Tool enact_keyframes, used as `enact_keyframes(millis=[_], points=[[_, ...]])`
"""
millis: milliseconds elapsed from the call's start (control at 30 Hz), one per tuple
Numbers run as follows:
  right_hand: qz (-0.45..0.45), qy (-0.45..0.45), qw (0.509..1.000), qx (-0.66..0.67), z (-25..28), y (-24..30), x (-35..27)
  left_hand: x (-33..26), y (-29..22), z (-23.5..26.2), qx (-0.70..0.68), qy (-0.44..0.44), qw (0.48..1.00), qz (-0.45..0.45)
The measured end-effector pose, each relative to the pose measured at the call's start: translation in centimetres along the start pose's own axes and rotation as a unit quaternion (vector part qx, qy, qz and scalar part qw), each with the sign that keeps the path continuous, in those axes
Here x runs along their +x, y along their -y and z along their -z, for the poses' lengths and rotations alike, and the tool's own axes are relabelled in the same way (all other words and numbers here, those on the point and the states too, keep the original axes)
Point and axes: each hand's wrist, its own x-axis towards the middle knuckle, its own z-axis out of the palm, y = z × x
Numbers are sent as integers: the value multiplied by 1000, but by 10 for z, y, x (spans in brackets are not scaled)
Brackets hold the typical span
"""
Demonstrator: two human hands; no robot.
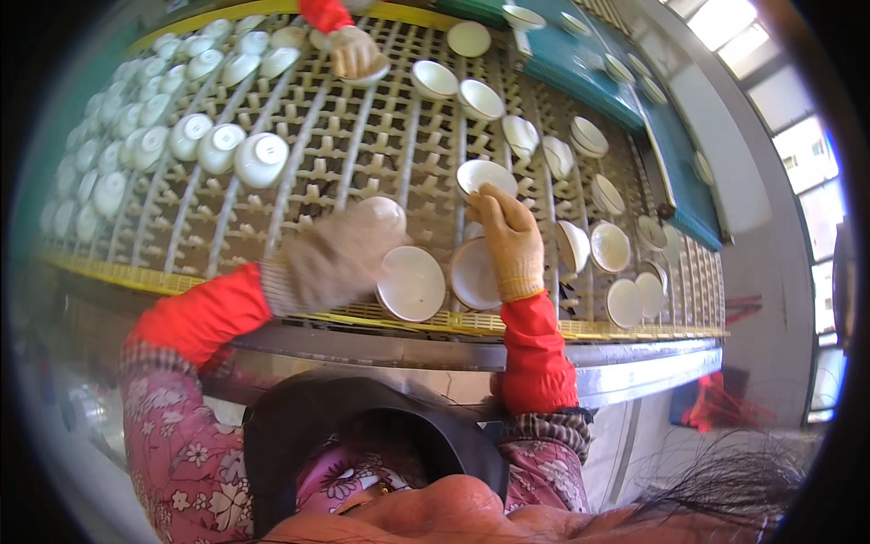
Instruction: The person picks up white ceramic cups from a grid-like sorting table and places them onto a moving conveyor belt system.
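My left hand (331,258), in a beige glove and blurred by motion, is over the pegged rack (362,145), touching a small white bowl (385,211); I cannot tell if it grips it. My right hand (509,240), in a yellowish glove with a red sleeve cover, pinches the rim of a white bowl (480,172) held upright on the pegs. Two white round dishes (412,283) (469,274) lean on the rack just below both hands.
Rows of upturned white bowls (217,145) fill the rack's left side. More bowls (607,247) stand at the right. Another person's gloved hand (355,53) reaches in at the top. A teal conveyor (580,77) carries dishes at the upper right. A metal ledge (625,358) borders the front.
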Motion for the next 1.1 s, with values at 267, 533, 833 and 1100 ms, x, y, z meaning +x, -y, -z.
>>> enact_keyframes(millis=[267, 533, 833, 1100], points=[[16, 110, 979, -173, 18, -14, 4, 24, -5, -11, -150, 255, 950, 103], [30, 141, 974, -176, 23, -2, 0, -107, 65, 62, -210, -144, 802, 541], [112, 144, 971, -156, 29, -13, 1, -77, 51, 51, 96, -67, 844, 523], [-10, 103, 994, -42, 30, -19, 9, 45, -21, -28, 26, 65, 997, 44]])
